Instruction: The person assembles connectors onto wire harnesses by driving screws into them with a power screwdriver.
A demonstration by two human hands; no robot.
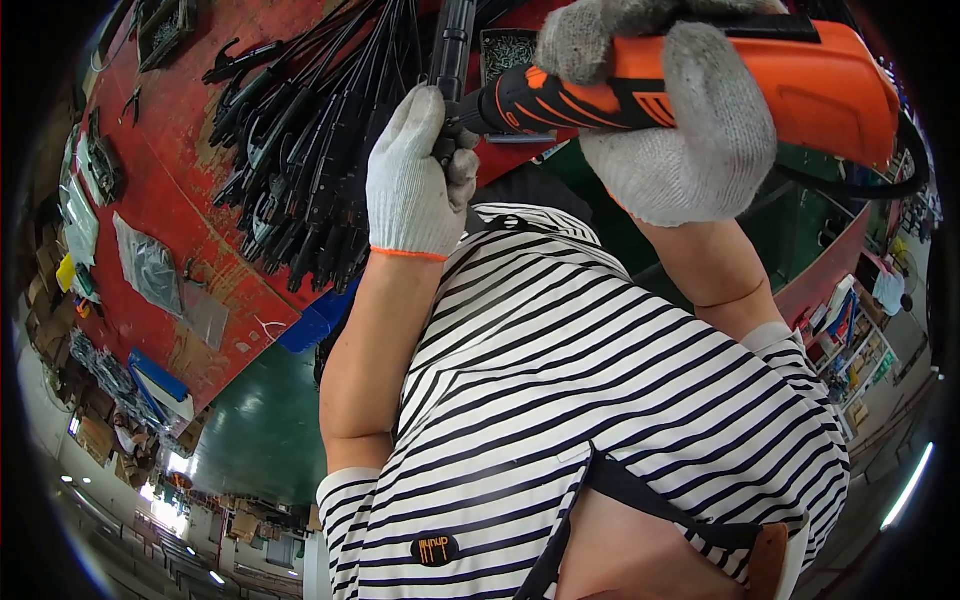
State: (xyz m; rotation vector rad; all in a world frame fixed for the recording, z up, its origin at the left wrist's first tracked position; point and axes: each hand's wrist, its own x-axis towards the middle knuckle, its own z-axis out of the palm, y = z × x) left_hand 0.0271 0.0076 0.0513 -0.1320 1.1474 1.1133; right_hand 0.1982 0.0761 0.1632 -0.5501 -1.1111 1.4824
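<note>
My left hand (415, 180), in a white knit glove with an orange cuff, is closed round a long black plastic part (455, 50) that rises past the upper edge. My right hand (690, 130), gloved too and greyed at the fingers, grips an orange and black power screwdriver (790, 90) lying sideways. The driver's nose points left and meets the black part beside my left fingers; the exact contact is hidden there. Left of my left hand, a thick bundle of black plastic parts with cables (310, 150) is spread over the red tabletop (200, 130).
A tray of small screws (507, 55) sits behind the driver's nose. More screws fill a box (165, 35) at the far left. Clear plastic bags (150, 265) lie near the table's left side, with a blue bin (318, 320) at its near edge. A black cable (900, 180) loops at the right.
</note>
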